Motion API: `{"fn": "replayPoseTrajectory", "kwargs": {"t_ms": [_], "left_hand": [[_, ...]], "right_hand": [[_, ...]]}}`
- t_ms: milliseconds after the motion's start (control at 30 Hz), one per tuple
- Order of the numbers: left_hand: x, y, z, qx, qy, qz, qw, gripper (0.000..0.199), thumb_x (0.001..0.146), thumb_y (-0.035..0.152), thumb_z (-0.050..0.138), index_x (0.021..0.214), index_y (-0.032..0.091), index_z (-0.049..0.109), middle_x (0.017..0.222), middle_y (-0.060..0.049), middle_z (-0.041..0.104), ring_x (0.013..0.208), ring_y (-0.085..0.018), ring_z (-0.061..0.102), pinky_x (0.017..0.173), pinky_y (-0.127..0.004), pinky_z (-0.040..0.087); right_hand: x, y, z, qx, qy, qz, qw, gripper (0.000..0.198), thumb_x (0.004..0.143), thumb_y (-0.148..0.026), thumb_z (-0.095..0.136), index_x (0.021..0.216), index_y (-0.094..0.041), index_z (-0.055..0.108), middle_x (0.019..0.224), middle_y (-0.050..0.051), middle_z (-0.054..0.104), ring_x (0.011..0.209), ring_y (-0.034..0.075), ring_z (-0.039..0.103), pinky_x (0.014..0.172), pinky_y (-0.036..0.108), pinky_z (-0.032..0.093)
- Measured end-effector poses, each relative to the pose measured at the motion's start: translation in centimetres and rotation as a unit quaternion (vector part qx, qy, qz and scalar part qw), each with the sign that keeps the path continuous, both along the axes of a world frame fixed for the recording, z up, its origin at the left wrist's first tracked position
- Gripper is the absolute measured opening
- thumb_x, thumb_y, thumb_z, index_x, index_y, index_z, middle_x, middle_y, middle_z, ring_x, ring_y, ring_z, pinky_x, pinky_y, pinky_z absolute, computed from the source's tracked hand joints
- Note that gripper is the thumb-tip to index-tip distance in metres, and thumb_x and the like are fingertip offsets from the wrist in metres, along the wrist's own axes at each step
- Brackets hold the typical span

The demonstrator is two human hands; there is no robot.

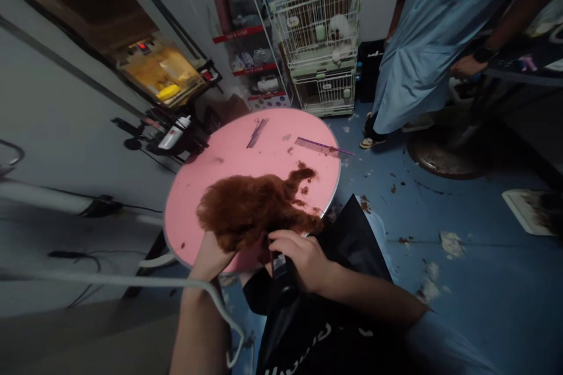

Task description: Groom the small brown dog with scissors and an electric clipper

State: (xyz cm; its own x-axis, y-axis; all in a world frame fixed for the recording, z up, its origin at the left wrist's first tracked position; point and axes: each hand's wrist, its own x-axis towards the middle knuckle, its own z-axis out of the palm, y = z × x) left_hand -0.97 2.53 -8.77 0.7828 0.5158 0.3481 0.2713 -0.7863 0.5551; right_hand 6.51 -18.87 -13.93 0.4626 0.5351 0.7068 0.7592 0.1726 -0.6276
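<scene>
The brown dog (246, 205) lies on the pink table (272, 152), just beyond both hands. The right hand (305, 258) is wrapped round black clippers (284, 284), their far end at the dog's near side. The left hand (209, 258) touches the fur at the other end, fingers hidden, so I cannot tell whether it grips

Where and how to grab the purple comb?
Probably pinch the purple comb by its right tip, above and below, coming from the picture's right: that thin tip juts past the rim of the pink table, leaving its underside reachable.
</scene>
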Motion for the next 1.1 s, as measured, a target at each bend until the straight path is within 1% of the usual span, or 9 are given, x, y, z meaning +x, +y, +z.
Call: {"fn": "replayPoseTrajectory", "kwargs": {"t_ms": [133,200,267,367,500,600,733,900,1100], "left_hand": [[-0.7,-2.6,0.0,-0.053,-0.087,0.09,0.991,0.02,0.056,0.034,0.067,0.055,0.016,0.061,0.05,-0.002,0.059,0.048,-0.015,0.052,0.046,-0.023,0.043],[-0.8,-4.2,-0.6,-0.114,-0.132,0.102,0.979,0.022,0.057,0.036,0.07,0.056,0.015,0.062,0.05,-0.001,0.06,0.047,-0.013,0.052,0.046,-0.022,0.044],[-0.4,-5.4,-0.6,-0.145,-0.167,0.098,0.97,0.022,0.061,0.036,0.069,0.059,0.015,0.065,0.055,-0.001,0.064,0.052,-0.014,0.055,0.051,-0.023,0.047],[0.6,-6.3,1.1,-0.101,-0.2,0.073,0.972,0.018,0.069,0.032,0.065,0.063,0.016,0.067,0.067,-0.003,0.068,0.064,-0.014,0.06,0.062,-0.024,0.05],[2.2,-6.3,4.7,-0.024,-0.206,0.001,0.978,0.025,0.075,0.026,0.061,0.052,0.017,0.054,0.056,0.001,0.053,0.057,-0.01,0.05,0.057,-0.021,0.043],[3.2,-6.0,6.3,-0.003,-0.21,-0.023,0.977,0.025,0.075,0.021,0.058,0.052,0.017,0.051,0.056,0.002,0.049,0.055,-0.009,0.047,0.055,-0.021,0.039],[4.4,-5.5,7.2,-0.014,-0.178,-0.028,0.983,0.019,0.073,0.019,0.055,0.054,0.017,0.051,0.06,0.001,0.053,0.06,-0.011,0.049,0.057,-0.023,0.037],[5.5,-5.1,8.1,-0.062,-0.107,-0.041,0.991,0.021,0.072,0.021,0.054,0.052,0.017,0.049,0.058,0.001,0.053,0.057,-0.011,0.046,0.056,-0.025,0.034],[6.4,-5.0,8.2,-0.108,-0.094,-0.04,0.989,0.017,0.069,0.021,0.054,0.053,0.017,0.053,0.056,0.002,0.053,0.057,-0.011,0.046,0.056,-0.025,0.033]], "right_hand": [[0.8,-0.1,0.4,0.127,0.055,-0.003,0.99,0.032,0.078,-0.03,0.068,0.107,-0.021,0.055,0.104,0.009,0.072,0.093,0.017,0.071,0.079,0.028,0.059],[1.2,0.0,0.6,0.146,0.061,0.0,0.987,0.034,0.077,-0.03,0.068,0.107,-0.021,0.055,0.106,0.01,0.072,0.096,0.019,0.071,0.082,0.031,0.059],[1.7,0.0,0.8,0.107,0.078,0.013,0.991,0.032,0.077,-0.029,0.068,0.106,-0.021,0.056,0.107,0.01,0.072,0.097,0.02,0.071,0.084,0.033,0.059],[2.4,-0.4,1.3,0.057,0.142,0.018,0.988,0.028,0.077,-0.026,0.068,0.104,-0.022,0.059,0.1,0.007,0.073,0.09,0.019,0.072,0.08,0.031,0.059],[4.0,-0.8,3.8,0.121,0.162,0.025,0.979,0.031,0.081,-0.026,0.068,0.108,-0.024,0.054,0.108,0.007,0.071,0.103,0.021,0.068,0.09,0.038,0.056],[5.0,0.0,6.1,0.113,0.121,0.029,0.986,0.031,0.081,-0.029,0.069,0.109,-0.024,0.055,0.108,0.007,0.07,0.103,0.021,0.068,0.091,0.039,0.055],[5.3,0.7,7.8,0.031,0.111,0.03,0.993,0.026,0.078,-0.035,0.073,0.099,-0.024,0.062,0.095,0.003,0.071,0.09,0.02,0.069,0.083,0.036,0.057],[5.6,0.9,8.8,0.102,0.081,-0.018,0.991,0.033,0.077,-0.038,0.075,0.105,-0.024,0.062,0.101,0.006,0.07,0.096,0.022,0.068,0.09,0.042,0.056],[4.8,1.9,7.8,0.04,0.118,0.009,0.992,0.033,0.073,-0.038,0.078,0.1,-0.025,0.064,0.099,0.004,0.071,0.09,0.022,0.07,0.084,0.038,0.059]]}}
